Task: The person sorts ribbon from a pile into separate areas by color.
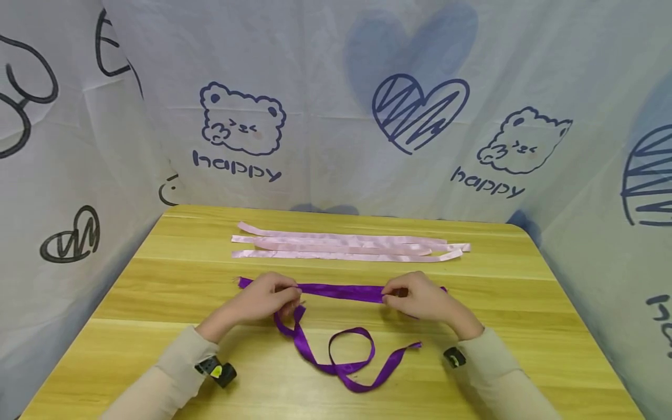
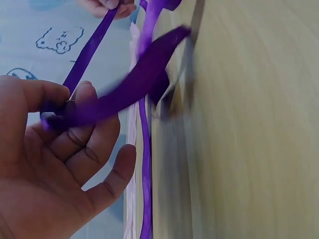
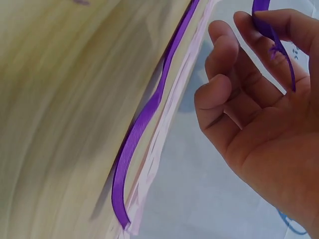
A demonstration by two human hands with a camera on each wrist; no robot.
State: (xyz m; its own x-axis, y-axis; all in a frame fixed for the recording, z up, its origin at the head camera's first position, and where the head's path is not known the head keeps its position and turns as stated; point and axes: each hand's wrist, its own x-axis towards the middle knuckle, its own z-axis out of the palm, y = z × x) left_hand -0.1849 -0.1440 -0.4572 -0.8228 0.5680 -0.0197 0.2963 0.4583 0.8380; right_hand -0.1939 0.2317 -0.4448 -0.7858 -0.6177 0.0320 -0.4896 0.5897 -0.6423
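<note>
A purple ribbon point(image 1: 340, 291) is stretched nearly level between the two hands, over the table. My left hand point(image 1: 266, 298) pinches it between thumb and index finger; a loose tail point(image 2: 134, 84) of it crosses the left wrist view. With thumb and index finger, my right hand point(image 1: 417, 296) pinches the other end, and a short frayed piece point(image 3: 274, 35) hangs past the fingers in the right wrist view. Another purple ribbon point(image 3: 134, 134) lies along the table behind the hands. In front of them, a curly purple ribbon point(image 1: 362, 386) loops over the wood.
Several pale pink ribbons point(image 1: 346, 256) lie side by side farther back on the wooden table point(image 1: 131, 350). White cloth point(image 1: 325, 87) with printed hearts and bears hangs behind the table and at both sides. Dark wrist cameras point(image 1: 223, 373) sit on the sleeves.
</note>
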